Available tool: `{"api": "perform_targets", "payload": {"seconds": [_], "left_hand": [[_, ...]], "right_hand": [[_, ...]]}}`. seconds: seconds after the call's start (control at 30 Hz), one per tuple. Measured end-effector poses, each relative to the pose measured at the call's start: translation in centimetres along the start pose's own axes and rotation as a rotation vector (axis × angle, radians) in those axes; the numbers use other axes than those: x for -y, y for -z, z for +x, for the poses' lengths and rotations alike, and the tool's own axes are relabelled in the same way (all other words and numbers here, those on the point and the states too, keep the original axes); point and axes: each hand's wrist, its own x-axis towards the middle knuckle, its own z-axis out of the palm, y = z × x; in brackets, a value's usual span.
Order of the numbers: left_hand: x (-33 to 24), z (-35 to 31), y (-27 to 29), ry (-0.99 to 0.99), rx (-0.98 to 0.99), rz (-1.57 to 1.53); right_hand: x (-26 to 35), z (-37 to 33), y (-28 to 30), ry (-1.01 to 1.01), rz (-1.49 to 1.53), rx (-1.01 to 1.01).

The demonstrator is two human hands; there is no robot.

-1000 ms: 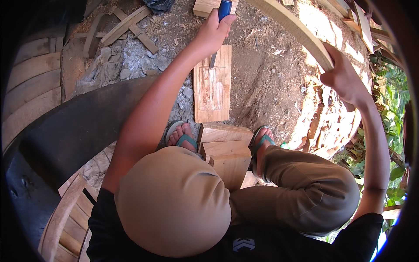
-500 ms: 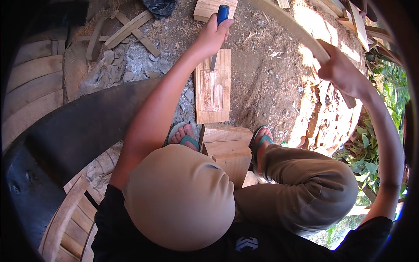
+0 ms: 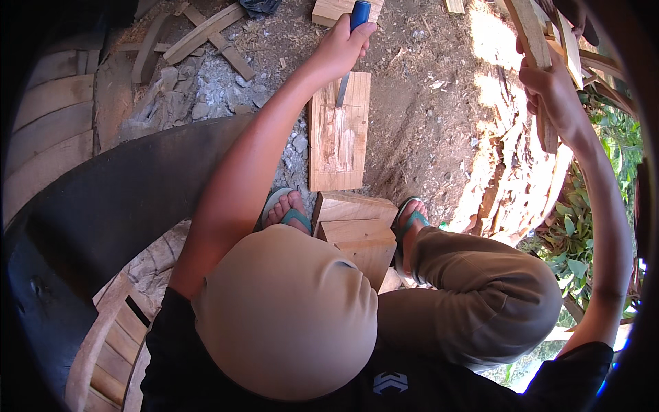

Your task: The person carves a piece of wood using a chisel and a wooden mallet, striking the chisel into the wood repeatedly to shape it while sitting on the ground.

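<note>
My left hand (image 3: 343, 49) is closed round the blue handle of a chisel (image 3: 360, 14). The chisel's steel blade slants down to a light wooden board (image 3: 357, 147), its tip at the far end of a rough, chipped recess cut into the face. Out to the right, my right hand (image 3: 549, 86) grips a long wooden stick (image 3: 530, 34), raised and pointing away from me. The stick is apart from the chisel. The board lies on the ground ahead of my feet.
Stacked wood blocks (image 3: 360, 240) stand between my sandalled feet. Another wood block (image 3: 333, 12) lies beyond the board. Wood offcuts (image 3: 202, 40) and pale rubble (image 3: 206, 96) are at the far left. A dark curved band (image 3: 137, 178) runs along my left; leafy plants (image 3: 573, 240) grow at right.
My right hand has swung the stick up and away to the right, off from the chisel. The chisel and my left hand have shifted only slightly in view.
</note>
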Motion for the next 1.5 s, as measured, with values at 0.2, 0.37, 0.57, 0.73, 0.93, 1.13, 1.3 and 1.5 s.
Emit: {"api": "perform_targets", "payload": {"seconds": [0.2,0.37,0.57,0.73,0.93,1.13,1.3,1.5], "left_hand": [[0.2,-0.3,-0.2,0.08,-0.008,0.005],[0.3,0.1,-0.2,0.069,-0.014,-0.006],[0.4,0.3,-0.5,0.007,-0.052,0.0],[1.0,1.1,-0.6,0.059,-0.074,0.0],[1.2,0.1,-1.1,0.092,-0.062,0.02],[1.5,-0.1,-1.4,0.094,-0.052,-0.025],[1.3,0.6,-1.0,0.12,-0.063,-0.011],[1.5,0.2,-1.1,0.134,-0.047,0.051]], "right_hand": [[-0.2,0.8,-0.2,-0.021,-0.326,0.25],[-0.9,-1.9,-2.9,-0.008,-0.292,0.296],[-0.1,-0.1,-1.4,-0.06,-0.024,0.002],[-1.0,1.6,-0.9,-0.034,-0.406,0.425],[-1.9,1.2,-2.4,-0.017,-0.226,0.229],[-1.1,2.0,-1.2,-0.064,-0.187,0.184],[-1.8,2.1,-1.8,-0.038,-0.311,0.332],[-2.5,0.5,-4.1,-0.126,-0.217,0.424]]}}
